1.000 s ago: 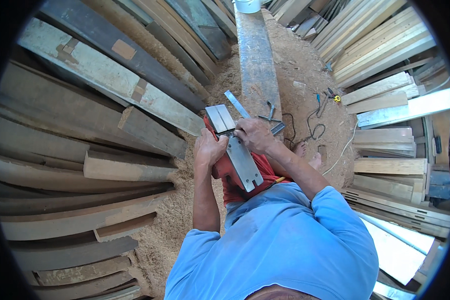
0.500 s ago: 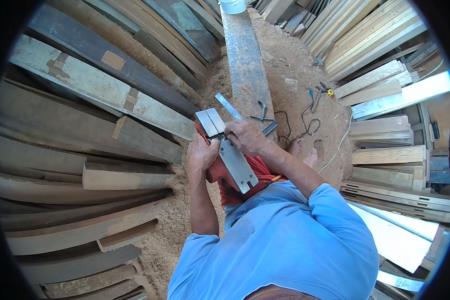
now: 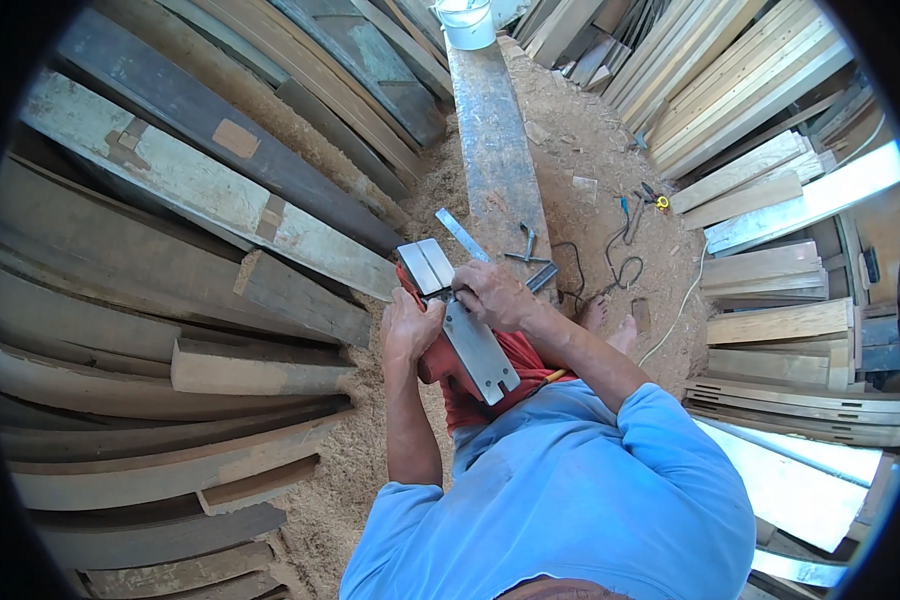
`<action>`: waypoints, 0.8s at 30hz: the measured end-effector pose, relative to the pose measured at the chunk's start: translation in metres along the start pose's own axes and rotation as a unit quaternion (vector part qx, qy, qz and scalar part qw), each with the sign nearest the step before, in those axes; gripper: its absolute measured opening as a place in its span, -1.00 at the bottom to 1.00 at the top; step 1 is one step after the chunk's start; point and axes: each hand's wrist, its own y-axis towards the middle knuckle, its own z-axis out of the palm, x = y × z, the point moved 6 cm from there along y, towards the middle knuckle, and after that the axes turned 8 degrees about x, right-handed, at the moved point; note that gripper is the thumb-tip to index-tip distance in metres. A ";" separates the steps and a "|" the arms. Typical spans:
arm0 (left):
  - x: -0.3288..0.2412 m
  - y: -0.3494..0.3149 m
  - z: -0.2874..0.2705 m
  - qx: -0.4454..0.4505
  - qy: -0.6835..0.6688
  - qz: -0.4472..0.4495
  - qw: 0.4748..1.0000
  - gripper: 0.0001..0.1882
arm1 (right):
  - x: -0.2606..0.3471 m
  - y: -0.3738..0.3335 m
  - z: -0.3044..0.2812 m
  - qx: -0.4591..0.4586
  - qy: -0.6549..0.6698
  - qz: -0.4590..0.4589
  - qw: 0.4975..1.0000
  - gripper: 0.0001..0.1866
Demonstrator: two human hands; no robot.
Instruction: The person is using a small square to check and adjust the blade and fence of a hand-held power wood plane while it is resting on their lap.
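An electric hand planer [image 3: 482, 352] with a red body lies sole-up across my lap, its two bright metal sole plates facing me. My left hand [image 3: 412, 328] grips its left side beside the gap between the plates, fingers curled and thumb at the gap. From the right, my right hand [image 3: 494, 294] reaches over the same gap with its fingertips pinched together. Whatever those fingertips hold, if anything, is hidden under the hand. Just beyond lie a flat metal strip [image 3: 461, 233], a T-shaped metal tool [image 3: 526, 243] and a dark grey bar [image 3: 542, 277], on or beside a plank.
The long worn plank [image 3: 495, 140] runs away from me to a white bucket [image 3: 467, 25]. Stacked boards [image 3: 150, 260] line the left, and more timber [image 3: 760, 80] the right. A dark cable [image 3: 622, 268] and a yellow-and-black tool [image 3: 660, 202] lie on the shavings-covered floor.
The whole view has shifted slightly, bringing more of the bucket into sight. Both hands stay at the planer's gap, with only slight finger movement at most.
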 end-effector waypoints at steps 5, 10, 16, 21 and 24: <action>-0.003 0.000 0.000 0.007 -0.001 -0.003 1.000 -0.26 | -0.011 0.003 0.002 0.024 -0.024 0.092 0.995 -0.80; -0.001 0.001 0.002 0.003 0.000 -0.009 1.000 -0.25 | -0.010 0.000 0.003 0.029 -0.042 0.064 0.997 -0.72; 0.001 0.002 0.004 -0.003 0.003 -0.004 1.000 -0.26 | -0.006 -0.002 0.000 -0.001 -0.033 0.053 0.998 -0.72; 0.004 0.004 0.006 -0.005 0.008 0.000 1.000 -0.27 | -0.009 0.004 0.000 0.058 -0.045 0.141 0.987 -0.79; 0.005 0.006 0.005 -0.007 0.008 0.002 1.000 -0.28 | -0.005 0.001 -0.001 0.012 -0.013 0.028 0.999 -0.81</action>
